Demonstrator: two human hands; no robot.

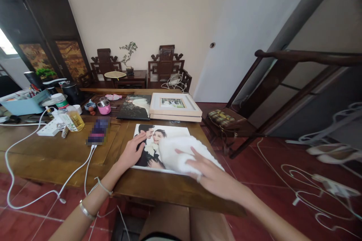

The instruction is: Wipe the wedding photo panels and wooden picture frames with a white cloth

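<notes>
A large glossy wedding photo panel (166, 135) lies flat at the near edge of a wooden table (70, 150). My left hand (131, 152) rests on the panel's left edge, fingers spread flat. My right hand (210, 175) presses a white cloth (183, 152) down onto the panel's right half, with its fingers stretched out over the cloth. Behind the panel lie a dark photo print (135, 106) and a stack of two light wooden picture frames (175, 107).
On the table's left stand a pink cup (104, 107), a bottle of yellow liquid (70, 116), a white power strip (51, 128) with white cables, a blue bin (24, 103) and a phone-like object (97, 131). Carved chairs line the back wall. A wooden chair (226, 120) and a stair railing stand to the right.
</notes>
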